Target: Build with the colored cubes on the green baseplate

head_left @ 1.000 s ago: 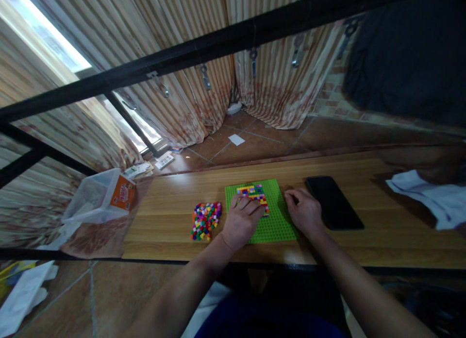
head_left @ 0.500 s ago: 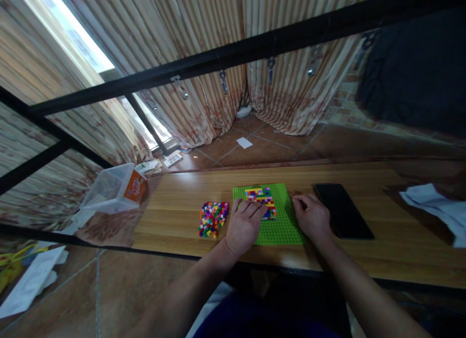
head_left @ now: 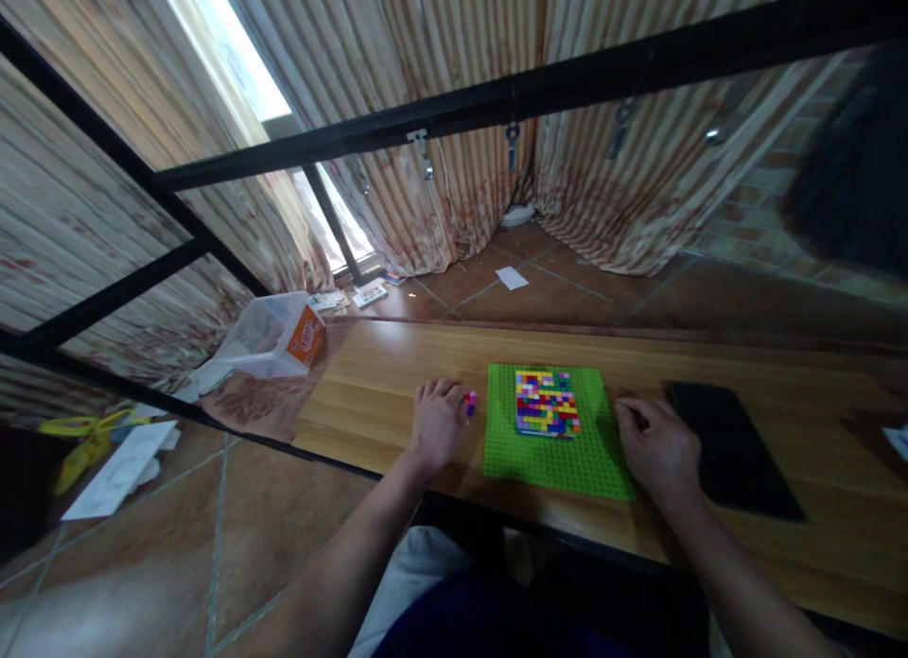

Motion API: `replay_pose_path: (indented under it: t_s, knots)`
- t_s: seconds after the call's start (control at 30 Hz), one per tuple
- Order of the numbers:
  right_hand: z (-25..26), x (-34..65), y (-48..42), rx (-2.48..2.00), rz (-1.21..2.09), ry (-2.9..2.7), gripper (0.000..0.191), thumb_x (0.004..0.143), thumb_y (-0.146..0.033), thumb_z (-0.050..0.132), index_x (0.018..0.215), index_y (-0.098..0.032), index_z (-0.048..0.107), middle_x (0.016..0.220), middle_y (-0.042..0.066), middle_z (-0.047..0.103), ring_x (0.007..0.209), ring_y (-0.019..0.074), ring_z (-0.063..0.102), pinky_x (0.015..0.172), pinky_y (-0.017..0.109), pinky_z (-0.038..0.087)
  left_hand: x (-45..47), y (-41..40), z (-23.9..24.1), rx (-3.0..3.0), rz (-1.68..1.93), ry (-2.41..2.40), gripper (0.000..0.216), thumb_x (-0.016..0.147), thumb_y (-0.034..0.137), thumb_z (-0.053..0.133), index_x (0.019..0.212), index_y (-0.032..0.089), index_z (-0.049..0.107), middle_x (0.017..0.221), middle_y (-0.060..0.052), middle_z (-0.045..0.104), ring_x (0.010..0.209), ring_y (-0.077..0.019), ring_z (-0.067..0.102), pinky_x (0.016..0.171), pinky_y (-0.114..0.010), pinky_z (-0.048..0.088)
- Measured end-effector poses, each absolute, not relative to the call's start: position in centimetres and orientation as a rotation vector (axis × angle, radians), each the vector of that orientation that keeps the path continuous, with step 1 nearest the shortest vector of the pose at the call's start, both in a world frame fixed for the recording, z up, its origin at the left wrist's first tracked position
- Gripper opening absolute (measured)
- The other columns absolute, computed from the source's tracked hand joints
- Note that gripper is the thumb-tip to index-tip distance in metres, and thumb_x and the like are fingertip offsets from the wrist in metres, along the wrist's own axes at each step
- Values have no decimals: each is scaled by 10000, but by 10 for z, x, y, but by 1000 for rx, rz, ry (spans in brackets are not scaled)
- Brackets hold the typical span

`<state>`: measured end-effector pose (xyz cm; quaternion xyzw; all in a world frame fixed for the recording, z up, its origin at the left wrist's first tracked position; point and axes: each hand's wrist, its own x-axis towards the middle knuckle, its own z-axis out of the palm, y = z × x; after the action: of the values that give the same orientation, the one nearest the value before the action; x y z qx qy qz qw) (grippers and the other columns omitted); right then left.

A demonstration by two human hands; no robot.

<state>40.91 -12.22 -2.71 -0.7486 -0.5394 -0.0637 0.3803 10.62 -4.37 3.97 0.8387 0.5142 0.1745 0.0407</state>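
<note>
A green baseplate [head_left: 560,455] lies on the wooden table [head_left: 383,374]. A patch of small coloured bricks [head_left: 545,403] is pressed onto its far half. My left hand [head_left: 438,424] rests left of the plate, fingers curled down over the loose pile of small bricks. Only a few of those loose bricks [head_left: 470,403] show at my fingertips, and what the fingers hold is hidden. My right hand [head_left: 656,442] sits at the plate's right edge in a loose fist, with nothing visible in it.
A black phone [head_left: 734,450] lies flat just right of my right hand. A clear plastic box with an orange label [head_left: 280,335] stands off the table's left end. A black metal frame [head_left: 497,95] crosses above. Papers [head_left: 117,455] lie on the tiled floor.
My left hand left the brick patch on the plate and moved left onto the loose pile. The camera swung left. My right hand stayed by the plate's right edge.
</note>
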Motion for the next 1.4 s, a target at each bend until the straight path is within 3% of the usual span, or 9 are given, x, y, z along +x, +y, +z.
replay_pose_path:
  t_s: [0.43, 0.83, 0.97, 1.13, 1.4]
  knots:
    - [-26, 410, -123, -1919, -188, -1399, 324, 910, -408, 474, 854, -192, 708, 838, 76, 691, 731, 208, 629, 672, 316, 468, 120, -25, 36, 2666, 262, 1549, 235, 928, 206, 486, 889, 194, 717, 1002, -76, 681, 957, -227, 557, 864, -407, 404]
    - [-28, 411, -122, -1877, -218, -1416, 317, 911, -387, 485, 840, -177, 711, 811, 74, 690, 713, 196, 630, 656, 301, 460, 121, -33, 40, 2582, 438, 1541, 184, 935, 203, 494, 869, 178, 664, 945, -66, 686, 926, -215, 604, 887, -388, 426]
    - [-28, 411, -121, -1882, -221, -1403, 310, 909, -378, 490, 833, -174, 710, 803, 69, 688, 698, 186, 622, 648, 291, 455, 132, -50, 54, 2486, 558, 1345, 171, 956, 210, 473, 903, 201, 635, 858, -28, 687, 834, -173, 629, 827, -321, 464]
    - [-28, 409, -120, -1870, -209, -1380, 308, 915, -377, 494, 832, -175, 710, 817, 70, 693, 724, 186, 628, 682, 293, 466, 155, -74, 66, 2506, 614, 1040, 161, 964, 217, 473, 943, 218, 633, 898, -20, 697, 842, -158, 640, 798, -292, 481]
    - [-25, 407, -121, -1858, -179, -1375, 293, 914, -362, 496, 832, -174, 705, 810, 64, 687, 722, 180, 629, 688, 288, 471, 187, -75, 71, 2798, 424, 933, 174, 948, 199, 496, 944, 218, 669, 923, -22, 682, 931, -184, 626, 1026, -434, 377]
